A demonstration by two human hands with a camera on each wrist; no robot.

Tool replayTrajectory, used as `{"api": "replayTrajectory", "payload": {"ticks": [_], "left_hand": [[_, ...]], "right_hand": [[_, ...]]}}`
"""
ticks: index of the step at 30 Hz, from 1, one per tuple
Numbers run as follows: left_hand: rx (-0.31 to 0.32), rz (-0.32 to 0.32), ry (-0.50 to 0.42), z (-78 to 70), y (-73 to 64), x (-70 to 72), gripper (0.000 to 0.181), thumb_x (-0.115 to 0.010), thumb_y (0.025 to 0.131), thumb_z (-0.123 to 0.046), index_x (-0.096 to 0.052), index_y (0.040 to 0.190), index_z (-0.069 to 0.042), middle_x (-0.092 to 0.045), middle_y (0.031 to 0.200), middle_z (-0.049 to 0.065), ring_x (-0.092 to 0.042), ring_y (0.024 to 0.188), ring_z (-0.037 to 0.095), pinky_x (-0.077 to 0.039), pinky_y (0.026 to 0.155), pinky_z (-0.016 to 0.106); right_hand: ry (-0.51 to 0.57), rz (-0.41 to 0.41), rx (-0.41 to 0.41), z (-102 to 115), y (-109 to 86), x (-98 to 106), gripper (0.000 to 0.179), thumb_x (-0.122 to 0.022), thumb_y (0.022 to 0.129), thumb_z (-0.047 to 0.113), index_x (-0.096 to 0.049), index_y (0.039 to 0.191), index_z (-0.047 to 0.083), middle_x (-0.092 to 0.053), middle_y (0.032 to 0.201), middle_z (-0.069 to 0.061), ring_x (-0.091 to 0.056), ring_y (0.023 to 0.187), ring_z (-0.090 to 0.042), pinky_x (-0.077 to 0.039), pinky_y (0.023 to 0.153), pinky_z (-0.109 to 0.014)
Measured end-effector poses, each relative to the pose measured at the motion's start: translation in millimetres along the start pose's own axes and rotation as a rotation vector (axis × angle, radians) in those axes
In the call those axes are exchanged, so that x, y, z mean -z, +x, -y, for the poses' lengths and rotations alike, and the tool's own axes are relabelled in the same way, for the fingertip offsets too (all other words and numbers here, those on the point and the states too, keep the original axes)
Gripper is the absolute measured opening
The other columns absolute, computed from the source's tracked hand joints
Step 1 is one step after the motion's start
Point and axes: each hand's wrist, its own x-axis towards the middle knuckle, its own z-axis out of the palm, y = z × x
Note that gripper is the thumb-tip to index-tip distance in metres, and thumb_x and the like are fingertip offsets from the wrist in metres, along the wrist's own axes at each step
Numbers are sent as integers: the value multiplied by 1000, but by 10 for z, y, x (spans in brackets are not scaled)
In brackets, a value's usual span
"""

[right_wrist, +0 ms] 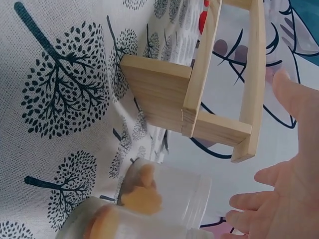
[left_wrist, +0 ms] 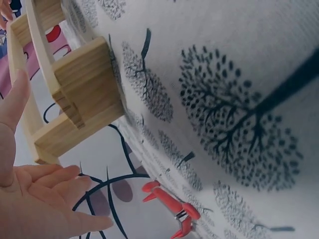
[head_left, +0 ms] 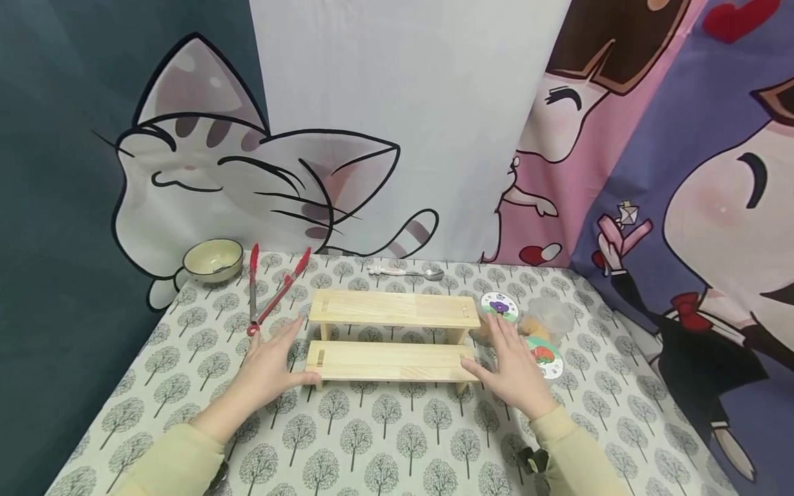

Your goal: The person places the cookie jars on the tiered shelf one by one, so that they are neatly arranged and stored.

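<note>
L hand (head_left: 269, 368) at L end of 2-tier wooden rack (head_left: 391, 362); my fingers loosely extended, thumb spread well away. R hand (head_left: 515, 368) at R end, same pose: fingers extended, thumb apart. Contact w/ rack: can't tell, either side. Rack stands upright approx. ctr of tree-print cloth (head_left: 366, 420), betw. my hands. Red-tipped tongs (head_left: 287, 280) lie w/ arms splayed, beyond L hand; cream bowl (head_left: 217, 277) further L, nr backdrop (head_left: 403, 89). Spoon (head_left: 406, 273) lies behind rack, nr cloth's far edge. Purple-flower-lid jar (head_left: 500, 307) & green-lid jar (head_left: 546, 358) just beside R hand; orange-ish contents vis. in R wrist view.
</note>
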Motion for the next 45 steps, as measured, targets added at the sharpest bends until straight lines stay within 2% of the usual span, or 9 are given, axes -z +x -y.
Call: {"api": "replayTrajectory", "payload": {"ticks": [6, 9, 13, 19, 27, 33, 37, 42, 45], "left_hand": [[-17, 39, -3, 10, 15, -83, 111, -85, 60, -43, -31, 145, 3, -37, 144, 26, -41, 129, 45, -11, 109, 67], [-36, 39, 5, 16, 23, -119, 109, -85, 59, -43, -35, 143, 5, -39, 144, 25, -41, 129, 43, -17, 109, 65], [-53, 32, 9, 25, 38, -156, 105, -86, 59, -41, -38, 140, 7, -43, 141, 25, -43, 129, 41, -22, 109, 63], [-33, 60, -9, 14, 31, -176, 102, -85, 61, -38, -38, 140, 7, -42, 142, 25, -43, 128, 42, -26, 109, 60], [-28, 80, -6, 11, 22, -184, 98, -83, 65, -39, -39, 141, 5, -45, 138, 27, -44, 127, 43, -25, 109, 59], [-45, 84, -2, 9, 12, -162, 91, -81, 70, -39, -42, 138, 6, -48, 136, 28, -46, 124, 44, -29, 108, 59], [-33, 97, 7, 4, 18, -150, 89, -80, 71, -40, -44, 138, 5, -50, 135, 27, -49, 120, 46, -38, 102, 58], [-14, 122, 12, -2, 29, -145, 90, -80, 71, -42, -44, 138, 5, -50, 135, 27, -50, 120, 45, -42, 99, 55], [-4, 123, 11, -5, 24, -145, 90, -80, 70, -42, -43, 138, 5, -49, 135, 26, -50, 120, 44, -43, 99, 54]], "right_hand": [[0, 9, -20, -43, 36, -5, 96, -66, 81, 57, -21, 151, 8, -21, 153, -25, -22, 138, -48, -20, 108, -66], [5, 2, -25, -70, 53, 12, 94, -70, 81, 50, -25, 150, 6, -23, 151, -29, -27, 134, -52, -25, 103, -70], [56, -3, -44, -114, 95, 44, 91, -72, 82, 41, -23, 150, 4, -26, 149, -31, -29, 133, -52, -29, 101, -69], [145, 20, -103, -182, 171, 96, 92, -71, 84, 36, -17, 151, 4, -24, 150, -29, -28, 135, -48, -27, 105, -65], [139, 78, -184, -203, 275, 206, 90, -67, 87, 36, -12, 152, 5, -19, 153, -27, -22, 137, -48, -20, 109, -64], [161, 73, -151, -235, 393, 287, 93, -72, 84, 29, -13, 151, 3, -19, 153, -27, -23, 137, -48, -20, 109, -64], [252, 127, -208, -245, 474, 319, 101, -74, 82, 31, -6, 153, 8, -13, 156, -23, -19, 139, -47, -17, 111, -63], [226, 149, -220, -278, 563, 333, 100, -74, 81, 27, -7, 151, 0, -16, 154, -27, -21, 137, -48, -18, 111, -61], [225, 173, -250, -285, 590, 332, 115, -79, 75, 39, -2, 151, 1, -13, 154, -28, -18, 138, -48, -18, 111, -62]]}}
